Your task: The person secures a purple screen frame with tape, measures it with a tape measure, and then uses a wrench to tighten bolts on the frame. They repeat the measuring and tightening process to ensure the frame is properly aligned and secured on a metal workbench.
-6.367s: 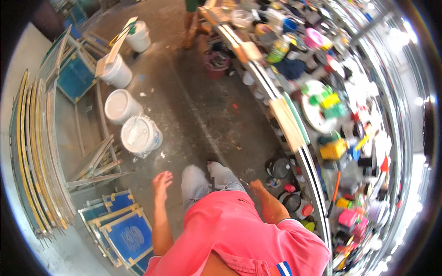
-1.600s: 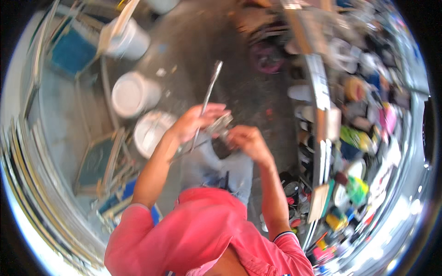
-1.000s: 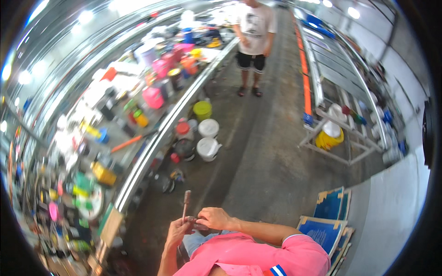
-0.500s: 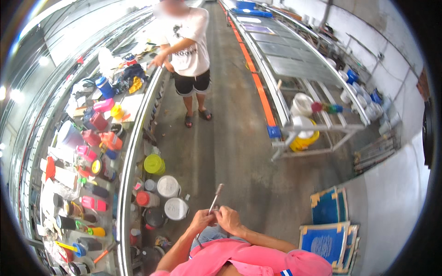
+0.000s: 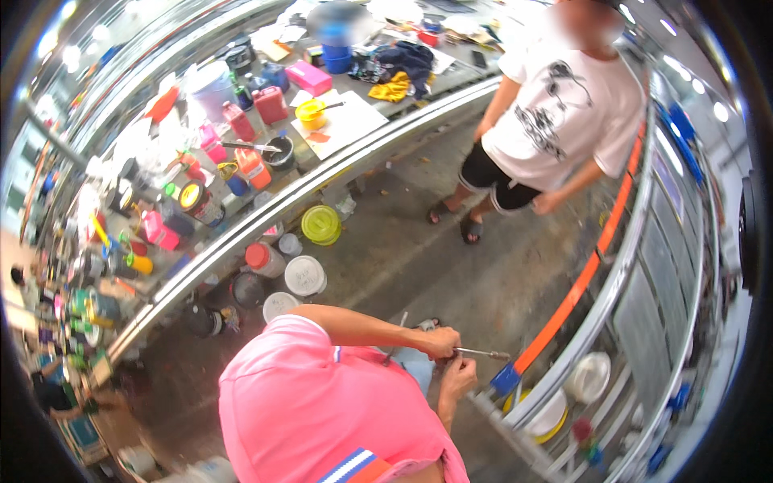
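Observation:
My left hand is closed on a thin metal rod, which sticks out to the right and ends in a thicker, brownish tip. Just below it, my right hand has its fingers pinched together near the base of the rod; whatever they hold is hidden. Behind my left forearm, a second thin, dark, rod-like piece slants down beside my blue trousers. Both hands are in front of my body, above the floor.
A person in a white shirt stands ahead. On the left, a long table with a metal rail carries bottles, jugs and cloths. Lidded tubs and a yellow-green bucket stand below it. An orange-edged metal frame table runs along the right.
My view has turned and tilted, with the person now at the right. The rod, which pointed upward, now points right, still in my left hand. The person's raised arm has come down.

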A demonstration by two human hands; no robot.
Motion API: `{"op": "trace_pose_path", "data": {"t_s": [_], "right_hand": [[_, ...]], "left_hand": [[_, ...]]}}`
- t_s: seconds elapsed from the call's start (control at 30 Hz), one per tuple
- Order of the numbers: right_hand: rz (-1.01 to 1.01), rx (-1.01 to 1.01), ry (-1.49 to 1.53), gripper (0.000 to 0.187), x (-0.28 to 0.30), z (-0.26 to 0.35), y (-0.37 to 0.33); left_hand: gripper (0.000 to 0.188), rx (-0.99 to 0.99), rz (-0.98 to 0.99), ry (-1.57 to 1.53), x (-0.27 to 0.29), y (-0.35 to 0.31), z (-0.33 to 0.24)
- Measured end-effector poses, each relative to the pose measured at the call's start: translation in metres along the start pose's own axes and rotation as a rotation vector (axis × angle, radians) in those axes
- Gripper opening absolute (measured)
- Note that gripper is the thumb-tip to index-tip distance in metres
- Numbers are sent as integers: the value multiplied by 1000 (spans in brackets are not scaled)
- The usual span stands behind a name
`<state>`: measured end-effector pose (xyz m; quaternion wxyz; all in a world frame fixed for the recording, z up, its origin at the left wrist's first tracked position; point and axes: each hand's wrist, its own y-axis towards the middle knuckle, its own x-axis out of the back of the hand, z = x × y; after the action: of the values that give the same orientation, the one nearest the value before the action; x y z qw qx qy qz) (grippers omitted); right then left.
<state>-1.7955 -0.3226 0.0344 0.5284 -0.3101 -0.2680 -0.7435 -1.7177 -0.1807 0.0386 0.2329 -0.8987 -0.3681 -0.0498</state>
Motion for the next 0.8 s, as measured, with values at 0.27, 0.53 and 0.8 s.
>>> {"op": "trace_pose_path", "data": {"t_s": [0.27,0.53,0.8], "right_hand": [[272,106,-123,19,59,-15,273],[185,120,-34,25,44,-49,521],[-8,-38,-14,29,30,-39,764]], "left_hand": [[13,69,-68,-76,88,223,-81],[21,-6,-87,-462,204,507,-122],[22,-6,-114,-505,330,713,-215]]}}
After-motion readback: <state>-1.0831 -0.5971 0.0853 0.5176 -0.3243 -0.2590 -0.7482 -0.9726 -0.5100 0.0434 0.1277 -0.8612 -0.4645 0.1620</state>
